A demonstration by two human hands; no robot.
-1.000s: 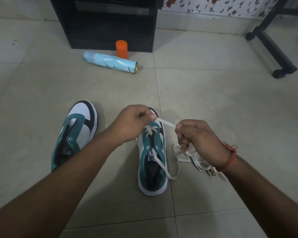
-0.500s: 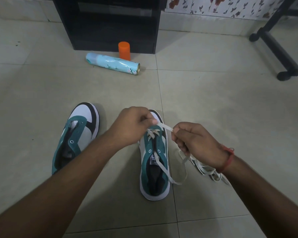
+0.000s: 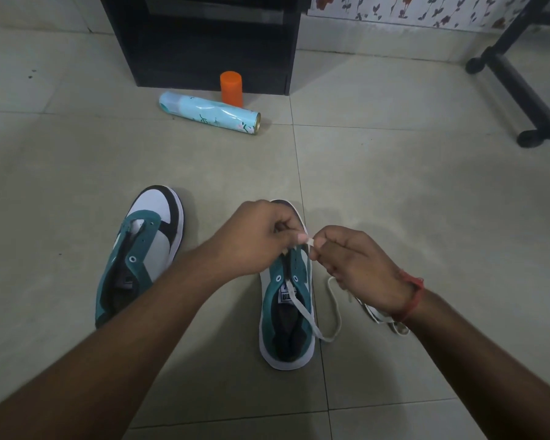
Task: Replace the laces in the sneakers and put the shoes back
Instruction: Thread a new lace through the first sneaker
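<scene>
Pale tile floor [image 3: 394, 201] fills the view, with a black cabinet [image 3: 204, 39] at the far side and a black stand leg [image 3: 521, 90] far right. A light-blue spray can [image 3: 208, 113] lies on its side near the cabinet, and an orange cap [image 3: 231, 88] stands just behind it.

Two teal-and-white sneakers point away on the near floor. The left shoe [image 3: 140, 252] has bare eyelets and no lace, so by my reading it is not yet started. The right shoe [image 3: 288, 315] is partly done: a white lace [image 3: 302, 309] crosses its far eyelets, the nearer eyelets stay open, and one flat strand trails over the tongue and loops onto the tile at its right side. More lace [image 3: 381, 315] lies bunched on the floor under the right wrist.

The left hand [image 3: 258, 236] pinches the lace above the far eyelets, fingers curled. The right hand [image 3: 356, 265], touching it, pinches the same strand. Threading, the other shoe and putting both back remain.
</scene>
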